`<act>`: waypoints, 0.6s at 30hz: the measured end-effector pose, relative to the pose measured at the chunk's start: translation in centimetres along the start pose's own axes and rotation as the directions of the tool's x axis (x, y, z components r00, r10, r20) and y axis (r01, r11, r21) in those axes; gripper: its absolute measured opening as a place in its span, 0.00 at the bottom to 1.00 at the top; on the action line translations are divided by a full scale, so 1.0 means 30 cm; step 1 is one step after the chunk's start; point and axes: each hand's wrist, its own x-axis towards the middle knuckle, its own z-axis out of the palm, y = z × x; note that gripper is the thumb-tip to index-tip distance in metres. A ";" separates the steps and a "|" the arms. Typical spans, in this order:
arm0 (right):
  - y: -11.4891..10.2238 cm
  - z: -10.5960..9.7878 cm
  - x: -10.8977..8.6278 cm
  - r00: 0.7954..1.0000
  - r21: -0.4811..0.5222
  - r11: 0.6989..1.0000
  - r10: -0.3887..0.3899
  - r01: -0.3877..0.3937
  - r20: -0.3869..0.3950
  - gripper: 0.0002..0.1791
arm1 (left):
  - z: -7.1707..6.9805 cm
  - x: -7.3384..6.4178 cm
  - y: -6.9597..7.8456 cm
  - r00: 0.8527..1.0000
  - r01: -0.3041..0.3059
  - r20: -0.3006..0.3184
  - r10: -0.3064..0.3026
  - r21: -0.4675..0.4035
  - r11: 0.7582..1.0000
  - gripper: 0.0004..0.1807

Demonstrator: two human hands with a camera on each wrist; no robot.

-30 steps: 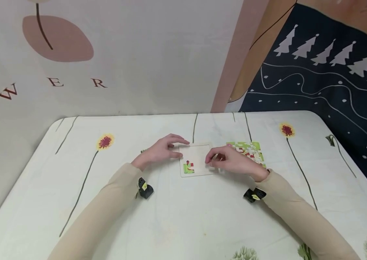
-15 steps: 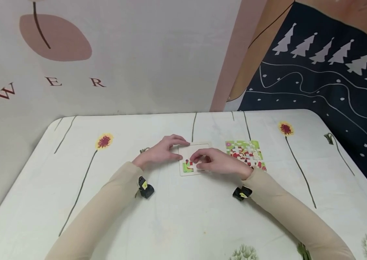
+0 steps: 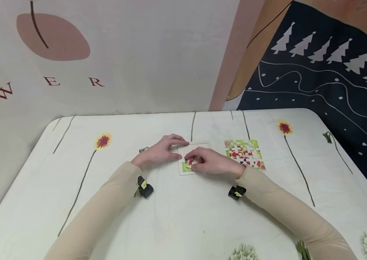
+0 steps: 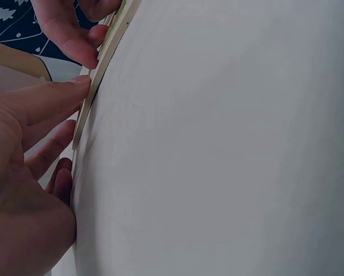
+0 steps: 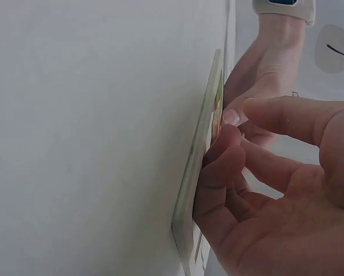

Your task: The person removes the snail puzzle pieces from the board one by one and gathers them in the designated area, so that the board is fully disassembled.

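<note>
A shallow puzzle tray point(image 3: 202, 145) lies on the table, with a few joined green and red pieces point(image 3: 186, 167) in its near left corner. My left hand point(image 3: 161, 153) rests at the tray's left side, thumb and fingertips touching its edge, fingers loosely bent and apart. My right hand point(image 3: 212, 161) is over the tray with curled fingers, its thumb and fingertips pinching at a puzzle piece beside the joined ones; that piece is mostly hidden by the fingers. In the right wrist view, the right fingertips point(image 5: 222, 164) are right down at the tray's surface, close to the left thumb.
A square of loosely arranged puzzle pieces point(image 3: 245, 154), green at the border and red and white inside, lies right of the tray. The white tablecloth point(image 3: 183, 216) has printed flowers. A fabric-covered wall point(image 3: 157, 54) stands behind the table.
My right hand has moved left from the tray's right edge to the joined pieces, uncovering more of the square of pieces at the right. The left hand has stayed at the tray's left side.
</note>
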 end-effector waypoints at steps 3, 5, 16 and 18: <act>-0.002 -0.001 0.001 1.000 0.011 1.000 0.007 -0.007 -0.003 0.19 | -0.001 0.000 0.002 1.000 0.006 0.002 -0.006 -0.001 1.000 0.28; -0.003 -0.002 0.002 1.000 0.026 1.000 0.008 -0.008 -0.005 0.19 | -0.002 0.000 0.002 1.000 0.019 0.005 -0.019 -0.004 1.000 0.29; 0.004 -0.006 0.014 0.999 0.117 0.993 -0.006 0.011 -0.037 0.16 | -0.002 -0.003 0.002 0.999 0.050 0.012 -0.050 -0.007 0.999 0.29; 0.004 -0.004 0.019 0.999 0.124 0.992 -0.010 0.017 -0.053 0.15 | -0.001 0.000 -0.001 0.999 0.052 0.013 -0.052 -0.006 0.999 0.29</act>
